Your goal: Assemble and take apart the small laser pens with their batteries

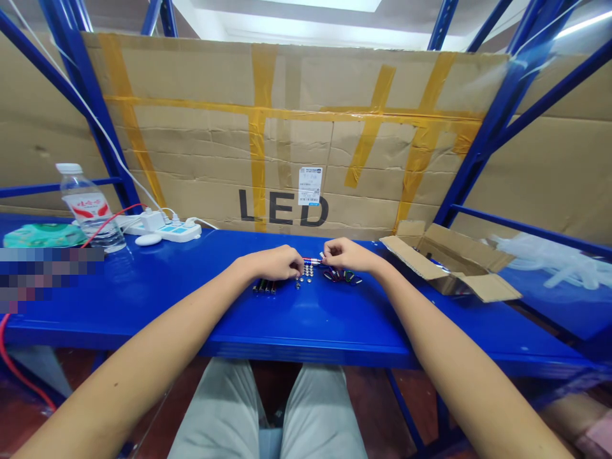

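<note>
A slim shiny tube (312, 261), blue and red with silver bands, lies level between my two hands. My left hand (285, 262) is closed at its left end, fingertips curled down. On the right, my right hand (345, 254) pinches at the tube's other end, where a small pale piece (322, 255) shows by the fingertips; its kind is unclear. Small round silver pieces (308, 271), like button cells, sit in rows below the tube. Several dark tubes (264, 287) lie side by side under my left hand. Coloured shiny pieces (342, 275) are bunched below my right hand.
An open cardboard box (452, 261) stands right on the blue table (306, 319). At the left are a water bottle (90, 207), a green packet (45, 235) and a power strip (176, 230) with cables. A large cardboard panel (205, 153) closes off the back.
</note>
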Tool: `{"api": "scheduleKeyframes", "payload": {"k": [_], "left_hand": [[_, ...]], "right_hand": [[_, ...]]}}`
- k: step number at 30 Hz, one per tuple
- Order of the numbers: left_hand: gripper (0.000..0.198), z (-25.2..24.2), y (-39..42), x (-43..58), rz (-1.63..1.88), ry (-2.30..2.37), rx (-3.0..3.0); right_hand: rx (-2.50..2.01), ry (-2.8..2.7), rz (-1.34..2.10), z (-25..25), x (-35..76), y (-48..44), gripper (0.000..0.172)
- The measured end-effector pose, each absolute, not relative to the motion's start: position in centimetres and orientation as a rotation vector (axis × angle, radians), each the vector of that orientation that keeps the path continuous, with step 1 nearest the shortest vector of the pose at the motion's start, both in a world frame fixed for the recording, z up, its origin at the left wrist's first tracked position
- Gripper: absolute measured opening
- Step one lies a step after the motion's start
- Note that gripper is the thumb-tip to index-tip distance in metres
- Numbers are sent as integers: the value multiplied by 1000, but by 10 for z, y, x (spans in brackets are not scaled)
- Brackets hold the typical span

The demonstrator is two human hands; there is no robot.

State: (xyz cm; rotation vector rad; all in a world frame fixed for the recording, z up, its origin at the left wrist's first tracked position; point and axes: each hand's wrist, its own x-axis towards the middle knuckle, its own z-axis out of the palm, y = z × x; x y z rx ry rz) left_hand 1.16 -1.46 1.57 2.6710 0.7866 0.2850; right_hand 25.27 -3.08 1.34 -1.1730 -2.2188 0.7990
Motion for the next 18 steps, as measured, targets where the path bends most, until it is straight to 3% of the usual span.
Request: {"api": "scheduleKeyframes", "payload": {"k": [7,12,18], "left_hand": [[8,13,-17,16,188,904,2720],[5,20,-23,17,100,1011,2737],[11,26,-25,19,685,953,2791]], "right_hand": [[-1139,-2156,1000,18,249,-35,35],[-1148,-2232,1091,21,247,-41,20],[-1120,-2233,1149,18,243,-42,19]]}}
